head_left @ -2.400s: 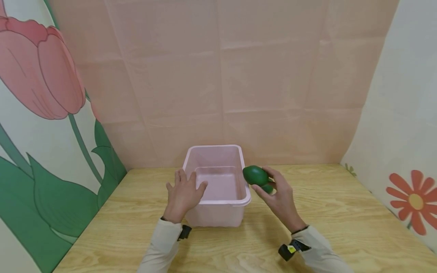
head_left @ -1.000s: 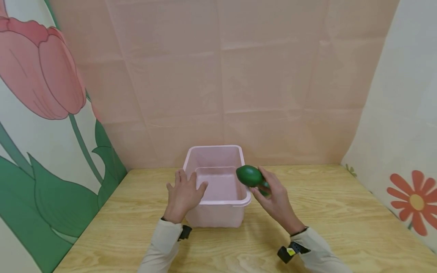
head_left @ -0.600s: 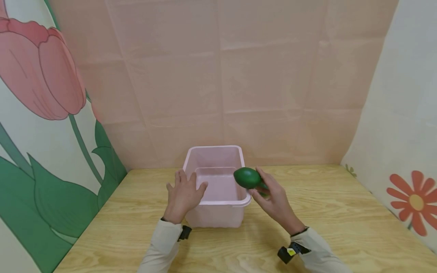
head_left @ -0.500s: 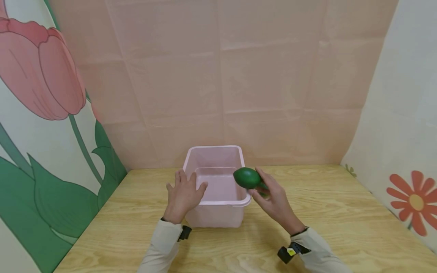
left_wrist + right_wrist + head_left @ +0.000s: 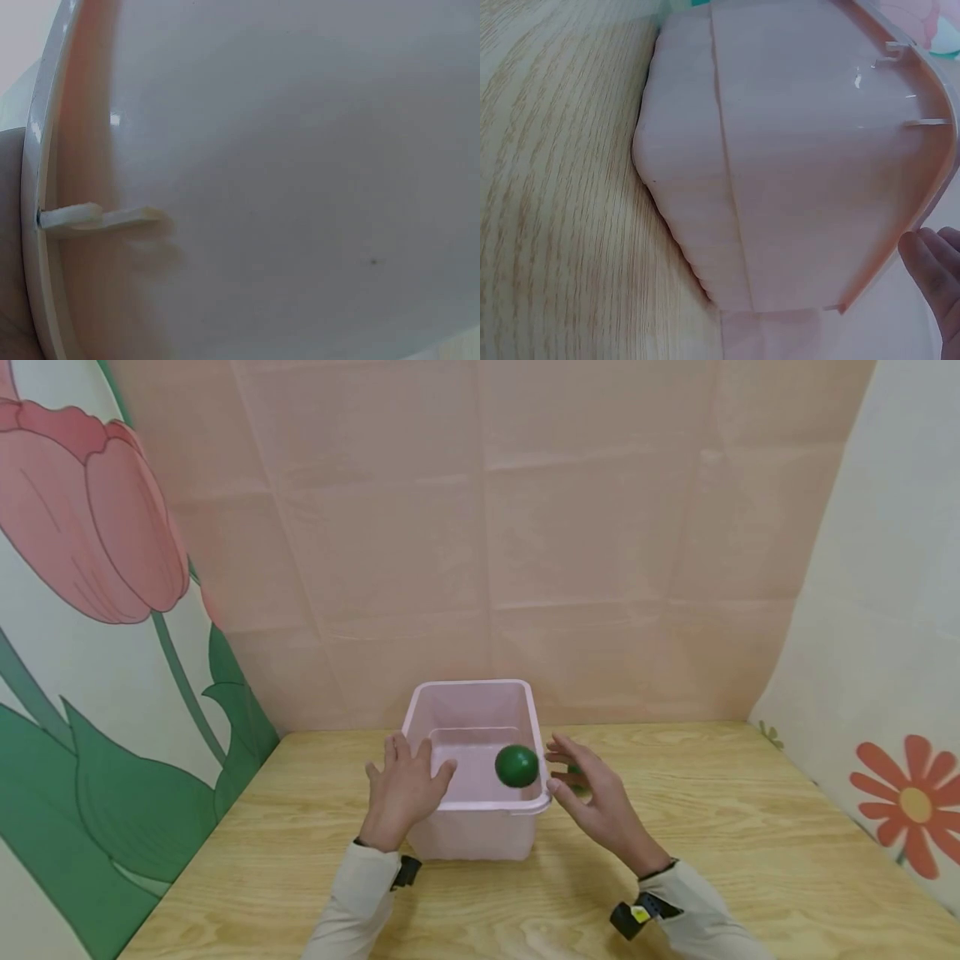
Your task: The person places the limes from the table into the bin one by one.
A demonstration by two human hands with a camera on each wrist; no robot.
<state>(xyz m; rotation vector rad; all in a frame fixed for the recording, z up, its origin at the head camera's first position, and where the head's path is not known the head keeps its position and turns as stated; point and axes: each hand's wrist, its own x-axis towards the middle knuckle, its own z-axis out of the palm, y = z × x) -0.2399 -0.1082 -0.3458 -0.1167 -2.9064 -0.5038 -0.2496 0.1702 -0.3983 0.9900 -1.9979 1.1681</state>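
One green lime shows inside the opening of the pale pink plastic bin, near its right wall, apart from both hands. Just outside that wall is my right hand, thumb and forefinger parted. A second green lime, mostly hidden, sits behind its fingers and seems cupped there. In the right wrist view, fingertips are right at the bin's rim. My left hand rests over the bin's left front rim, fingers spread. The left wrist view has the bin's outer wall close up.
The bin stands on a wood-grain table, close to a pinkish-tan backdrop. Flower-printed sheets border the table, with a tulip at left and a red flower at right.
My right hand has moved slightly left to the bin's right rim, and its thumb and forefinger have let one lime go into the bin's opening. The left hand has stayed put.
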